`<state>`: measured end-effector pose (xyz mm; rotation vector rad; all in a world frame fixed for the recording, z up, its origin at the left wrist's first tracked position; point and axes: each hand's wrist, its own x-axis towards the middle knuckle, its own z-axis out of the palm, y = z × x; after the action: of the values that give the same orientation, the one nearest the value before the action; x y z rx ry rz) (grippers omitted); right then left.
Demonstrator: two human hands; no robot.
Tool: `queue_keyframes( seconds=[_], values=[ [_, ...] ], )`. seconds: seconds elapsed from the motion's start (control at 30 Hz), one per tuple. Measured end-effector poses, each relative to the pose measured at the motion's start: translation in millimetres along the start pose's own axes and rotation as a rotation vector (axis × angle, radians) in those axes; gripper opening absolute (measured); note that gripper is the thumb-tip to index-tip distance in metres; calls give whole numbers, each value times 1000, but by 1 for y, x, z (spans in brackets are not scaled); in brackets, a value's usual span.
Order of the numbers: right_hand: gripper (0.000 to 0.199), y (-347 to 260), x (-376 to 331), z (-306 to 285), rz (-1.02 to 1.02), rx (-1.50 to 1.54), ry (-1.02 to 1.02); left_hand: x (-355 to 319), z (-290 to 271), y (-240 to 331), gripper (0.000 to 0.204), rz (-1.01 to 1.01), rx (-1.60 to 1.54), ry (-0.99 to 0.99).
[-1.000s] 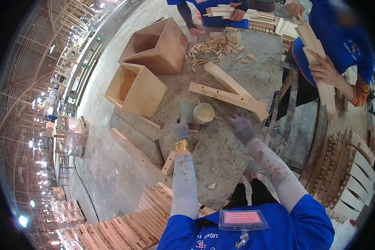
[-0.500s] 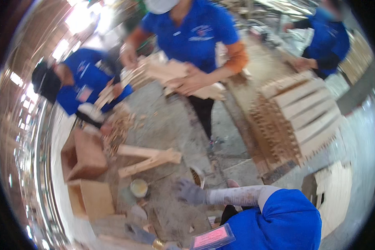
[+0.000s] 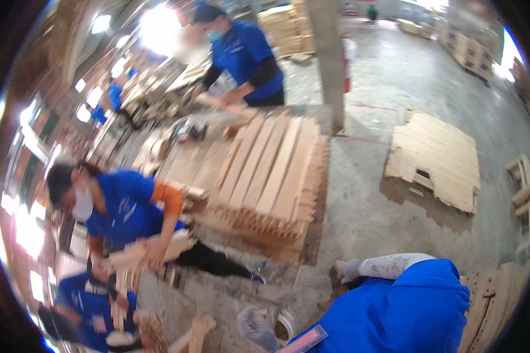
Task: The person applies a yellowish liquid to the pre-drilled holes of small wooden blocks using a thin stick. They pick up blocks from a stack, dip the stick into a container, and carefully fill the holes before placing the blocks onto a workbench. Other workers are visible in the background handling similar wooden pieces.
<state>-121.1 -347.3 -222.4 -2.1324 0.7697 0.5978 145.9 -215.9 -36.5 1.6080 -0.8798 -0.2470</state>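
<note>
My left hand (image 3: 254,326), in a grey glove, is at the bottom middle beside a round, pale-rimmed container (image 3: 287,322). Its fingers are blurred, and nothing shows in them. My right hand (image 3: 350,272), also gloved, hangs past the container to the right, at the end of a stained white sleeve. The fingers of that hand are partly hidden and too smeared to read. Left of my left hand, pale wood pieces (image 3: 199,330) lie crossed at the lower edge.
A large stack of wooden slats (image 3: 271,170) stands ahead. Across from me a co-worker (image 3: 121,206) in blue holds several wood pieces; another (image 3: 94,312) bends at lower left, and a third (image 3: 247,56) works behind. A pale panel stack (image 3: 436,159) and a pillar (image 3: 330,65) are at right.
The view has swung up and to the right, so the boxes and small cup are gone from it. My right hand has moved from over the work surface to my right side.
</note>
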Motion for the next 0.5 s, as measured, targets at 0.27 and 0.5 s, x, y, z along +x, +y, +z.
queue_keyframes(
  seconds=[0.27,0.5],
  values=[
    [36,222,-122,28,885,558,434,-29,217,26,17,-146,-190,-887],
    [38,360,-139,11,868,647,384,-8,452,67,21,40,-48,-1231]
  ],
)
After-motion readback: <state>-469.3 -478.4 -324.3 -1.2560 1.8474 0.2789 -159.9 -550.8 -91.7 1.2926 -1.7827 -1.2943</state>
